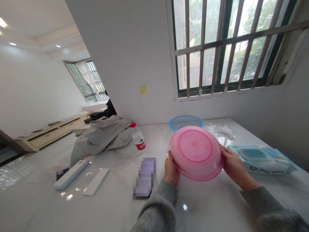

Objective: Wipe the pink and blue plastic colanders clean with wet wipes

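Note:
A pink plastic mesh basket (194, 145) is held up above the white tabletop with its ringed base facing me. My left hand (172, 169) grips its left rim, thumb on the outside, and a bit of white material shows beside that thumb. On the right rim, my right hand (235, 166) is closed, its fingers partly hidden by the basket. Behind the pink basket, a blue mesh basket (185, 121) rests near the wall, its lower part covered from view. A blurred-out phone-like object (146, 177) lies left of my left hand.
Right of my right hand lies a blue wet wipes pack (263, 159), with crumpled clear plastic (220, 130) behind it. Leftward stand a red-capped bottle (138, 137) and a grey cloth heap (101, 133). Two white bar-shaped objects, one a long case (71, 174), lie at the front left.

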A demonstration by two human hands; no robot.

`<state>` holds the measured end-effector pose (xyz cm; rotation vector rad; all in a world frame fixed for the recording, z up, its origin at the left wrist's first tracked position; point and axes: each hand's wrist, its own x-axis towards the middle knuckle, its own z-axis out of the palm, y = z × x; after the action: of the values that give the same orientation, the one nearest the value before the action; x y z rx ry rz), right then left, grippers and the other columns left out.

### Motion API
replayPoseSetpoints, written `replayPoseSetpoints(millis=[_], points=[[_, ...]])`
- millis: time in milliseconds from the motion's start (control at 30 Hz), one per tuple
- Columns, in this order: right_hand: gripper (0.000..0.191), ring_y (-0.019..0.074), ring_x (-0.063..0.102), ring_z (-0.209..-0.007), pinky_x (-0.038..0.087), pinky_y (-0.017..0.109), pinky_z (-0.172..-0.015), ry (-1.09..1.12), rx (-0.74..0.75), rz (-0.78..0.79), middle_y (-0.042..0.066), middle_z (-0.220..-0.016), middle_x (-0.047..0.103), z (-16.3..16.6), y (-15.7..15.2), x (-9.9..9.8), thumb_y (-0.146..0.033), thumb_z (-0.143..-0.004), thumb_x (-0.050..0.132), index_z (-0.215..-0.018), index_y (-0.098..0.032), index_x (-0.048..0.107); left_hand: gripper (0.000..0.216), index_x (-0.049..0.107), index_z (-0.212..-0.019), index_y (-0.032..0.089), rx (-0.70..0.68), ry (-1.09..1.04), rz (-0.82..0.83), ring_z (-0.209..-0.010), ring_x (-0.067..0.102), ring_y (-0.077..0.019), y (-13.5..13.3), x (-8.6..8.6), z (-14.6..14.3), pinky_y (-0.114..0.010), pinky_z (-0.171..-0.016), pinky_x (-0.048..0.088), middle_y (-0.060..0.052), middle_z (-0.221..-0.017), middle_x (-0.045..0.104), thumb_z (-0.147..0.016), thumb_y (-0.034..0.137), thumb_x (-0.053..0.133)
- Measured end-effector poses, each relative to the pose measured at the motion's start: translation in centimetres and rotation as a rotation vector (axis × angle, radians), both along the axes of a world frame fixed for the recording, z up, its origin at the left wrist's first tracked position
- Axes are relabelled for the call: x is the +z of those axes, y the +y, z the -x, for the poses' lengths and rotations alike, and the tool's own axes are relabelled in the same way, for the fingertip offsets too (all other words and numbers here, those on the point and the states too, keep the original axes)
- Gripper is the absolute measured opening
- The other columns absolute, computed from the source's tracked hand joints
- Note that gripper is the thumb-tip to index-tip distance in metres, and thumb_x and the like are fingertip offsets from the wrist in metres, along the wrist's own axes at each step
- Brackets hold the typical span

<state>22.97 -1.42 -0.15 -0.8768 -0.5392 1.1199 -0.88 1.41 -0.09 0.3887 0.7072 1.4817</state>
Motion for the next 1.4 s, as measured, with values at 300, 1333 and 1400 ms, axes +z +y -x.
replayPoseSetpoints(millis=[300,1333,1400], points=[[0.036,0.0288,0.08,-0.106,0.071,0.033,-0.08,0.004,0.012,-0.026,0.002,-0.105,0.085,0.3,0.0,-0.2,-0.03,-0.075,0.091,-0.109,-0.029,0.081,0.034,0.077,-0.115,0.011,-0.03,0.003,0.007,-0.116,0.074,-0.0254,0.4,-0.2,0.3,-0.043,-0.112,0.053,-0.015,-0.112,0.081,-0.106,0.037,0.056],[0.03,0.0294,0.081,-0.099,0.07,0.034,-0.083,0.178,0.127,0.014,0.003,-0.102,0.085,-0.9,-1.0,2.0,-0.014,-0.079,0.079,-0.107,-0.023,0.081,0.039,0.077,-0.116,0.012,-0.38,-0.177,0.103,-0.125,0.07,-0.0323,0.6,0.6,1.5,-0.046,-0.115,0.05,-0.014,-0.118,0.081,-0.101,0.044,0.059],[0.029,0.0302,0.082,-0.096,0.071,0.035,-0.079,0.173,0.143,0.054,0.003,-0.099,0.085,-1.1,-1.2,2.0,-0.013,-0.078,0.079,-0.105,-0.023,0.082,0.045,0.077,-0.114,0.01,-0.457,-0.161,0.084,-0.124,0.07,-0.0348,0.5,0.7,1.7,-0.048,-0.115,0.05,-0.017,-0.118,0.081,-0.101,0.049,0.057]])
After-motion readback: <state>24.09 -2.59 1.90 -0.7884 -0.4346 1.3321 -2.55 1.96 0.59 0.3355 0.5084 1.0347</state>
